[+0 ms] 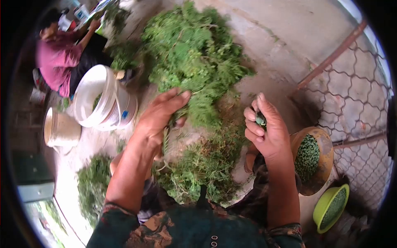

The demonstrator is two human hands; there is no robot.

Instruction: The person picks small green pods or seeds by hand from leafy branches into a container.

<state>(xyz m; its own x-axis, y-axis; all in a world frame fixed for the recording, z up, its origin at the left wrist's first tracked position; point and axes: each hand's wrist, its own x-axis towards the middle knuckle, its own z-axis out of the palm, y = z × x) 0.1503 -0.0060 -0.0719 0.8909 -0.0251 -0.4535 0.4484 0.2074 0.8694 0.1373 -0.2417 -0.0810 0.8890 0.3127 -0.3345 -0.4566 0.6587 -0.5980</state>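
Observation:
My left hand (159, 113) is closed around the stem of a leafy green branch (204, 107), its feathery leaves spreading forward and right. Apart from it, my right hand (271, 128) is curled palm up, with small dark green berries (260, 120) between its fingers and palm. A large heap of cut green branches (190, 45) lies on the floor ahead of both hands. Below them, between my legs, is a second heap of sprigs (206, 161), partly browned. To the right of my right forearm stands a tan bucket (326, 144) holding many small green berries (307, 159).
A yellow-green basin (319, 213) with more green bits sits at lower right, by a wire mesh fence (351, 82). White buckets (109, 78) and a cream bucket (66, 128) stand at left. Another person (62, 62) sits beyond them. More greenery (93, 186) lies at lower left.

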